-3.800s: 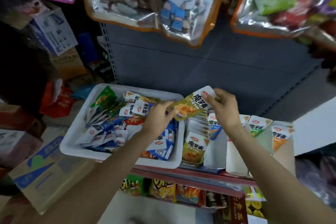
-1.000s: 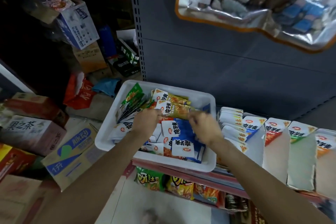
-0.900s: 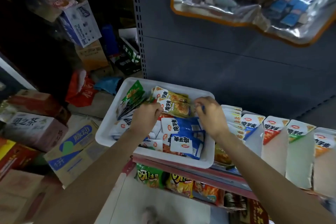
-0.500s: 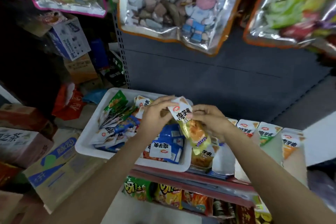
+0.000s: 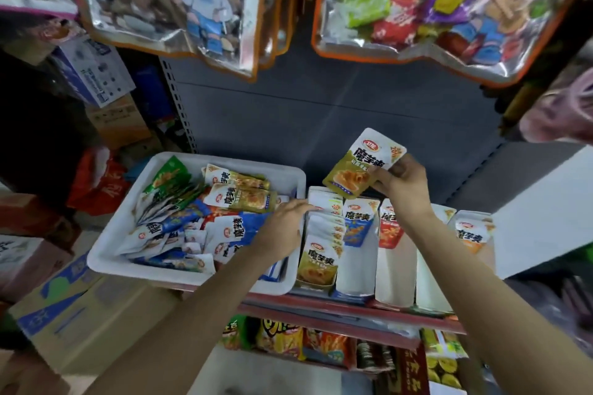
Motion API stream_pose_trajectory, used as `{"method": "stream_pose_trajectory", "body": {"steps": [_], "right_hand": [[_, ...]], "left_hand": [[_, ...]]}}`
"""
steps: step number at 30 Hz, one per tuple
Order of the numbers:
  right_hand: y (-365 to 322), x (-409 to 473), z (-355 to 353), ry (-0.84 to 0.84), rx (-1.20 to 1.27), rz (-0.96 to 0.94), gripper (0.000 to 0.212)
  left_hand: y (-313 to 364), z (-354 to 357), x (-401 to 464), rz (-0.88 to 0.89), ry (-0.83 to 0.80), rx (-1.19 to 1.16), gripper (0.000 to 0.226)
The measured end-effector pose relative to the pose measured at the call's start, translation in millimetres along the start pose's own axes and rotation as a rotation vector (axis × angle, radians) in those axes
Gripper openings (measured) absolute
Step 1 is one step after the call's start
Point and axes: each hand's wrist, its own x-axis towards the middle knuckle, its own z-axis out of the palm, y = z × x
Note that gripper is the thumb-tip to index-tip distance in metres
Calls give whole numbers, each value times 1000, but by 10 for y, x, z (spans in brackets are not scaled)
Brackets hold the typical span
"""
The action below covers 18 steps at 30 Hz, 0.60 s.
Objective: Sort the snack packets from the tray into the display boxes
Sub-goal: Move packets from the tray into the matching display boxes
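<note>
A white tray [image 5: 115, 234] on the shelf holds several snack packets, green, olive and blue. To its right stands a row of white display boxes [image 5: 394, 272]; the leftmost box [image 5: 316, 279] is filled with olive packets. My right hand [image 5: 401, 186] pinches an olive-and-white snack packet [image 5: 362, 167] above the back of that box. My left hand [image 5: 285, 228] reaches over the tray's right rim, its straight fingers touching the tops of the packets in the leftmost box.
Large clear bags of sweets [image 5: 167, 0] hang overhead in front of the grey shelf back panel [image 5: 321, 119]. Cardboard cartons [image 5: 64, 308] are stacked at the left. Crisp bags [image 5: 282, 340] fill the shelf below.
My right hand has lifted the olive packet clear of the tray and carried it right, above the leftmost box. My left hand has let go and moved onto that box's packets.
</note>
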Motion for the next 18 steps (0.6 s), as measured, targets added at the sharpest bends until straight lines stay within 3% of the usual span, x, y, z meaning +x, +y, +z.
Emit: {"method": "stream_pose_trajectory", "body": {"steps": [5, 10, 13, 18], "right_hand": [[127, -18, 62, -83, -40, 13, 22], [359, 38, 132, -198, -309, 112, 4], [422, 27, 143, -248, -540, 18, 21], [493, -1, 175, -288, -819, -158, 15]], "left_hand": [[-13, -9, -54, -41, 4, -28, 55], [1, -12, -93, -72, -11, -50, 56], [13, -25, -108, -80, -9, -66, 55], [15, -43, -117, -123, -9, -143, 48]]}}
